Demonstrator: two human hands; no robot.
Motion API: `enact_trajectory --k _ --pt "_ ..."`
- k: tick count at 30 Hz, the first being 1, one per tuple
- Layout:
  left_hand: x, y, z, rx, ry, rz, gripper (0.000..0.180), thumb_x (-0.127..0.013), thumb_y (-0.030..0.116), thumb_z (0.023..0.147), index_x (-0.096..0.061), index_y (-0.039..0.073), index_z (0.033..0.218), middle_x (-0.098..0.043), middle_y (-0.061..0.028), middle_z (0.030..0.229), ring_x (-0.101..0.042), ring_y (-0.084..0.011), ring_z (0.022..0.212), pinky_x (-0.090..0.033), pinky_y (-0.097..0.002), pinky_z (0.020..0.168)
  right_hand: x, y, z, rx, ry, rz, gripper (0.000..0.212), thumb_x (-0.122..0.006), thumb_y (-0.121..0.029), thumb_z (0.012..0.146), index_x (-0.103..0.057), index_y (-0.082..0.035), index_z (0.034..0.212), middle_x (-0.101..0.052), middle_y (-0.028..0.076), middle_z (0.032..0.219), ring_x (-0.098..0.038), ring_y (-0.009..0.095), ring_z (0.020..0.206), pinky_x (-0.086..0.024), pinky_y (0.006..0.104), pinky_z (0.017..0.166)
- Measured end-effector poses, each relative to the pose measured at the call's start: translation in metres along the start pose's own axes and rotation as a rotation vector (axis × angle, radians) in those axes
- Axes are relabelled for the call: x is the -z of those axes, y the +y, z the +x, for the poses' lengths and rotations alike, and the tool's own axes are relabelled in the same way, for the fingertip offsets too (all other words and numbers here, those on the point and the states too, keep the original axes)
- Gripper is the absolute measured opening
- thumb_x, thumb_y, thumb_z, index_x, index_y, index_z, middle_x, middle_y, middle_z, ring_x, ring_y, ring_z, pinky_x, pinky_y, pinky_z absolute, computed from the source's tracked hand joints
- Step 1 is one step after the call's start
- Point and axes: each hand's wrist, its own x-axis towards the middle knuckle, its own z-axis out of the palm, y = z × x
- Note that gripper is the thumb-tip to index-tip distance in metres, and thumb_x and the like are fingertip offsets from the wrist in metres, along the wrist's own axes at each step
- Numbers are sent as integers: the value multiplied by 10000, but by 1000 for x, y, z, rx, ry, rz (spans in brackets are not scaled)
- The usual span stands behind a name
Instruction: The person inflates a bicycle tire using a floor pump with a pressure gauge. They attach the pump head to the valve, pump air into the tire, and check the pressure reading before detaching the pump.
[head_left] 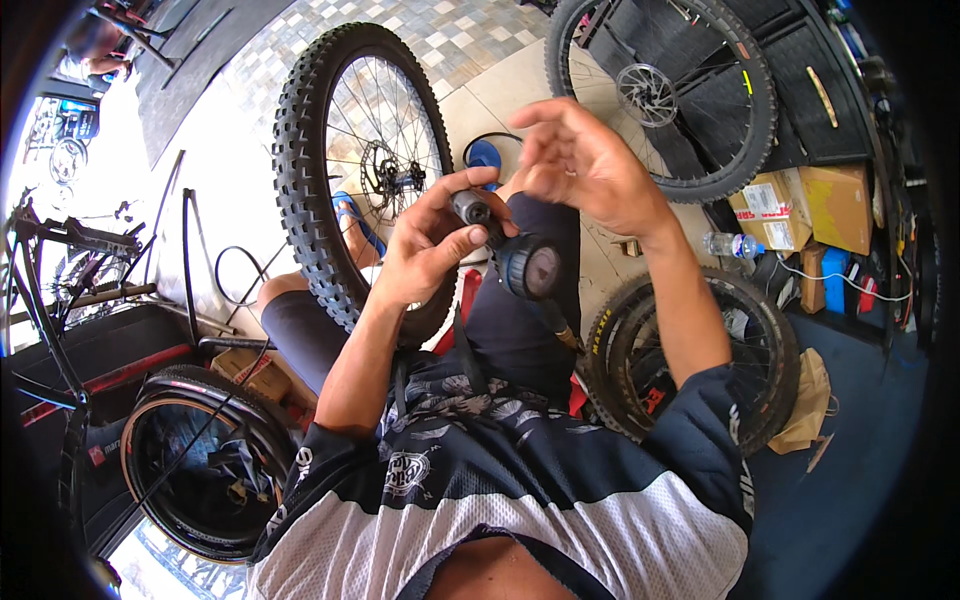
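My left hand (430, 245) is closed around a tyre inflator, its dark cylindrical end (470, 208) between thumb and fingers. The inflator's round pressure gauge (538, 270) hangs to the right of that hand, above my thigh, with a hose running down from it. Raised to the right, my right hand (590, 170) is empty, its fingers apart and loosely bent. Just left of my hands, a bicycle wheel with a knobby black tyre (300, 150) stands upright by my legs. A brake disc (382, 172) shows at its hub.
Another wheel (760, 110) leans against a black cabinet (825, 110) at the far right. Near my right elbow lies a tyred wheel (780, 350). Cardboard boxes (835, 205) and a plastic bottle (732, 244) sit at right. Bike frames (60, 330) and tyres (150, 385) crowd the left.
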Motion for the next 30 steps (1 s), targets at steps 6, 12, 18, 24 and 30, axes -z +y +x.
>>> enact_trajectory --k 6,12,18,24,30 --pt "23 -11 -9 48 79 -176 628 -642 64 986 -424 -19 1569 -650 -188 1309 -704 -288 1135 -547 -376 966 -7 94 -66 -357 -75 271 912 -878 -521 862 -473 -39 1522 -615 41 1229 -618 133 1051 -524 297 918" --pt "32 -16 -6 74 64 -212 660 -640 91 997 -367 -35 1585 -600 -257 1386 -686 -332 1177 -583 -445 1037 -55 120 -99 -269 -156 -10 813 -840 -359 910 -460 -44 1556 -532 120 1392 -591 254 1159 -502 401 1017" --pt "16 -19 -2 70 333 -192 551 -566 27 1035 -412 -7 1562 -578 -212 1445 -654 -315 1274 -565 -432 1066 -83 115 -89 -454 54 -47 580 -753 -141 899 -537 -10 1421 -653 168 1213 -654 286 1104 -517 405 979" --pt "4 -22 -4 41 474 -170 495 -555 83 1061 -470 -28 1535 -603 -225 1425 -657 -348 1284 -539 -496 1113 -98 128 -88 -123 241 -307 441 -704 -54 850 -577 11 1268 -667 230 1090 -666 393 986 -526 441 918" --pt "6 -21 -1 47 477 -141 492 -549 99 1060 -496 -33 1531 -615 -238 1426 -674 -346 1256 -543 -502 1102 -96 124 -88 -146 244 -296 452 -696 -43 838 -571 11 1270 -665 236 1104 -666 416 1000 -526 445 919"
